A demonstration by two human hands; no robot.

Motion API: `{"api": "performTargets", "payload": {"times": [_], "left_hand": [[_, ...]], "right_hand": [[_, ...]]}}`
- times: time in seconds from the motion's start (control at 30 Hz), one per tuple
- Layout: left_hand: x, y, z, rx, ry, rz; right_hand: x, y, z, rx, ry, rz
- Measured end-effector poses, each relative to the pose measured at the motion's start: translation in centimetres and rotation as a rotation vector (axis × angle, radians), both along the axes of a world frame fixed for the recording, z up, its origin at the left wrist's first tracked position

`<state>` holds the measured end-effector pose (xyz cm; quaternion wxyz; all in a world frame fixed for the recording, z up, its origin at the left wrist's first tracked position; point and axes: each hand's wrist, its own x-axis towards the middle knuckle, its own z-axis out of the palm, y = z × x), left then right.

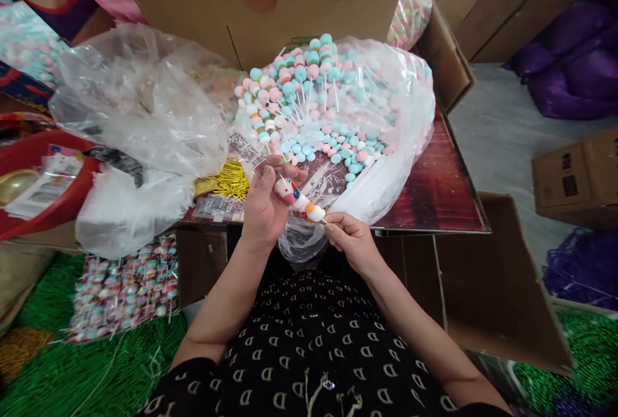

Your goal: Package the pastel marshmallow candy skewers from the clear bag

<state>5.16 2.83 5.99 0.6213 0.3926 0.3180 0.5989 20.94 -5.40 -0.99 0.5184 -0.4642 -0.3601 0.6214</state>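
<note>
Skewer (300, 202) — rounded, lumpy — between hands (265, 211) (353, 240)

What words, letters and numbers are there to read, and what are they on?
"D", again and again, on the black shirt.
"HONGYUDA", as best I can tell, on the big cardboard box.
Too small or blurred: that box's big green signs, the label strip by the left hand, the papers at left, the right-hand box's print.
No readable numbers.

Small packing workshop; cardboard boxes (270, 5), bagged candies (357, 95), heaped green strands (96, 372)
</note>
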Motion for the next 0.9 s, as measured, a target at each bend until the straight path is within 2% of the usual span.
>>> {"api": "performTargets", "payload": {"times": [0.1,0.27,0.37,0.5,0.63,0.7,0.8,0.9], "left_hand": [[0.8,-0.2,-0.4,-0.023,-0.024,0.041],[1.9,-1.1,-1.3,-0.022,0.062,0.112],[2.4,-1.7,-1.9,-0.018,0.07,0.099],[2.6,-2.4,-2.6,-0.057,0.02,0.014],[1.8,-2.6,-2.1,-0.102,-0.016,-0.096],[1.2,-2.2,-1.5,-0.106,-0.043,-0.111],[0.8,-1.5,-0.9,-0.137,-0.075,-0.06],[1.2,-1.2,-1.0,-0.153,-0.103,0.014]], "right_hand": [[-1.0,-0.5,-0.3,0.039,-0.047,-0.054],[-2.1,-0.9,-1.0,0.092,-0.139,-0.146],[-2.1,-0.9,-0.9,0.123,-0.21,-0.193],[-1.9,-0.5,-0.6,0.148,-0.214,-0.244],[-1.7,-0.3,-0.9,0.144,-0.141,-0.188],[-1.6,-0.3,-1.2,0.149,-0.145,-0.154],[-1.5,-0.4,-1.4,0.198,-0.255,-0.149],[-1.6,-0.4,-1.4,0.269,-0.377,-0.177]]}}
